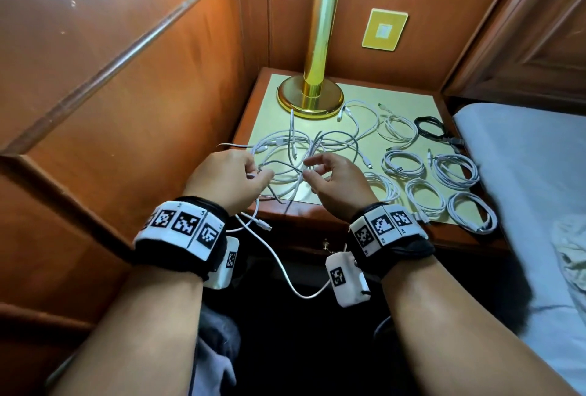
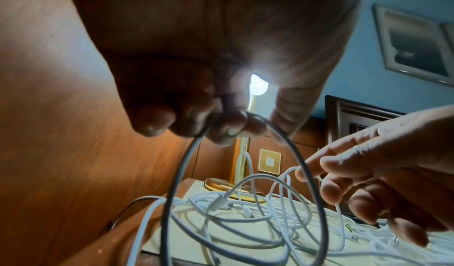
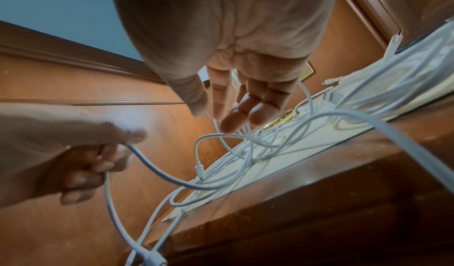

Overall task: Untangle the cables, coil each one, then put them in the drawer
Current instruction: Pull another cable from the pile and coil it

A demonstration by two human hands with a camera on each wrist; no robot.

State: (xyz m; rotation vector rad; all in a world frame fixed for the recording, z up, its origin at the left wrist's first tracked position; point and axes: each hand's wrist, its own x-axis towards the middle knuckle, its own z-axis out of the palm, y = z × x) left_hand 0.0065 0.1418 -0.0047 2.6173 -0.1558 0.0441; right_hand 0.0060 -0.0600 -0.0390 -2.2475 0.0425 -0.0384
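A tangle of white cables [image 1: 295,154] lies on the left half of the nightstand top [image 1: 412,102]. My left hand [image 1: 228,173] hovers at the front left of the tangle. Its curled fingers [image 2: 196,122] hold a loop of a white cable [image 3: 152,167] that hangs off the front edge. My right hand [image 1: 333,173] is over the middle of the tangle, fingers loosely extended [image 3: 233,105]. Its thumb and index tips are at a thin raised strand but I see no firm pinch. Several coiled white cables [image 1: 425,196] and one black coil [image 1: 429,127] lie on the right half.
A brass lamp [image 1: 312,97] stands at the back left of the top. Wood panelling [image 1: 126,94] closes in the left and the back. A bed with a white sheet [image 1: 523,173] borders the right. A small brass knob [image 1: 326,245] shows under the front edge.
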